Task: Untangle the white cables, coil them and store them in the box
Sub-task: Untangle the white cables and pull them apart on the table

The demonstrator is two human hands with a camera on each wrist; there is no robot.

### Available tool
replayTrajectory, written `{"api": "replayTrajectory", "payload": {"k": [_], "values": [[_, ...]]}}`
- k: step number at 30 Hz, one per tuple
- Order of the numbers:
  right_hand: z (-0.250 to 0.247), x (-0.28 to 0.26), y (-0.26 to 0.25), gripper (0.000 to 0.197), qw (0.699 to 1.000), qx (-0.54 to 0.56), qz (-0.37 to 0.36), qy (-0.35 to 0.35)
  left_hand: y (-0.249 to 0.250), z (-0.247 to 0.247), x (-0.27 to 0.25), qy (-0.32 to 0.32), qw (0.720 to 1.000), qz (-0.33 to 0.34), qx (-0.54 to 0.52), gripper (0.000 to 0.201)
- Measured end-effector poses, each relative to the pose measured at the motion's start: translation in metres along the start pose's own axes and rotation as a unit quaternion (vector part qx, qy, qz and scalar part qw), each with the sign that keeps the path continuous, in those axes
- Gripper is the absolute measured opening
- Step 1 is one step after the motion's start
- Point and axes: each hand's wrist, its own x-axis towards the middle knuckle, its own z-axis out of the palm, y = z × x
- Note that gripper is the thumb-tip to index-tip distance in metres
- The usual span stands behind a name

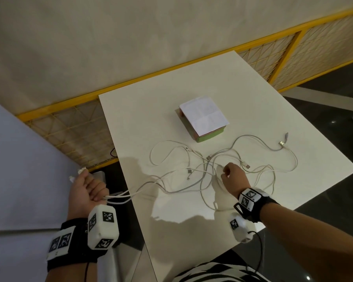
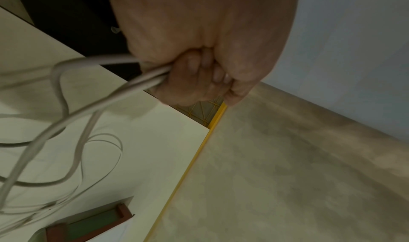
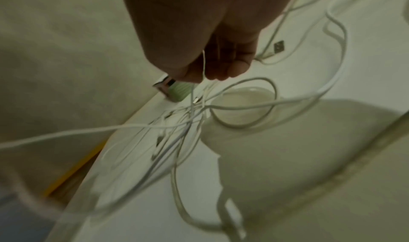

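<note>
1. The white bench (image 1: 192,231) fills the middle of the head view, its far edge running along a yellow-framed mesh fence (image 1: 73,129) below a pale wall (image 1: 110,37). Dark floor (image 1: 324,98) shows past its right edge and near corner. A bare stretch of bench lies between the cables and the near edge, and another beyond the box toward 12 o'clock.

2. The white cables (image 1: 208,169) sprawl in a loose tangle across the middle of the bench, from about 9 o'clock to 3 o'clock of the right hand. Loops reach close to the right edge, and plug ends lie scattered among them, one pair out at 2 o'clock.

3. The box (image 1: 210,137) sits beyond the tangle at roughly 12 o'clock from the right hand, apart from both hands. It has green and reddish sides, and a white sheet of paper (image 1: 204,115) covers its top.

4. The left hand (image 1: 86,192) is off the bench, beyond its left edge at 9 o'clock of the tangle. Its grip is clenched round a bundle of several cable strands; in the left wrist view the fingers (image 2: 192,74) curl tight over them. Two plug ends stick out above the fist, and the strands run taut from it up onto the bench.

5. The right hand (image 1: 232,176) hovers over the centre of the tangle, knuckles up. Its grip pinches a thin strand; the right wrist view shows that strand passing between thumb and fingers (image 3: 221,67).
</note>
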Motion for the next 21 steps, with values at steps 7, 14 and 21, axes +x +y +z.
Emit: {"api": "replayTrajectory", "payload": {"k": [7,14,21], "values": [[0.018,-0.02,0.024,0.023,0.973,-0.182,-0.053,-0.134,0.0,0.002,0.001,-0.036,0.999,0.011,-0.004,0.064],[0.004,-0.01,0.013,0.012,0.971,-0.168,-0.056,-0.162,-0.009,0.015,0.004,-0.005,1.0,0.015,-0.007,0.046],[-0.076,-0.007,-0.003,0.024,0.954,-0.15,-0.092,-0.242,0.0,0.033,0.007,-0.005,0.998,0.055,-0.04,0.045]]}}
